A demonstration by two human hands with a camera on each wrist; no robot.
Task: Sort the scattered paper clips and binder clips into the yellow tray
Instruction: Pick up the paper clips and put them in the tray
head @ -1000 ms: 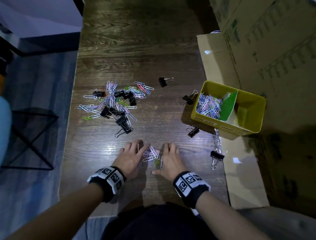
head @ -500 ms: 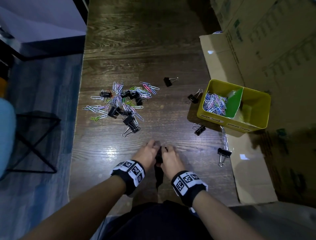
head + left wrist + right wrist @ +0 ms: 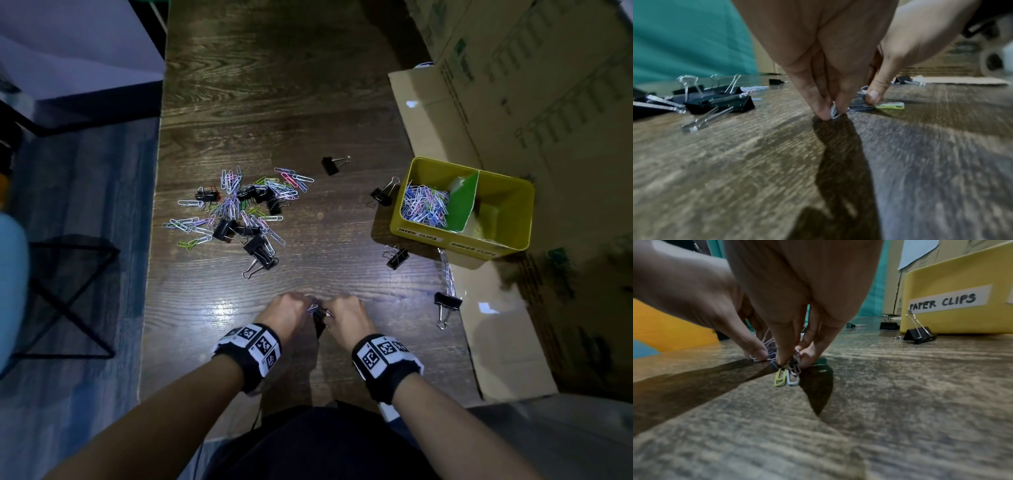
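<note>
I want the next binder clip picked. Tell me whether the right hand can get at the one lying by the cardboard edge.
Probably not yet: the right hand is pinching a bundle of paper clips. The way to the binder clip looks clear across bare table.

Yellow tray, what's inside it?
The yellow tray has a pile of colourful paper clips in its left part, beside a green divider. The right part looks empty, though its near corner is hidden.

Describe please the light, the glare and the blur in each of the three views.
Head view: dim room, white glare on the table beside the left hand. Left wrist view: table blurred near the camera, sharp only around the fingertips. Right wrist view: both hands cast dark shadows; the yellow tray label reads clearly.
</note>
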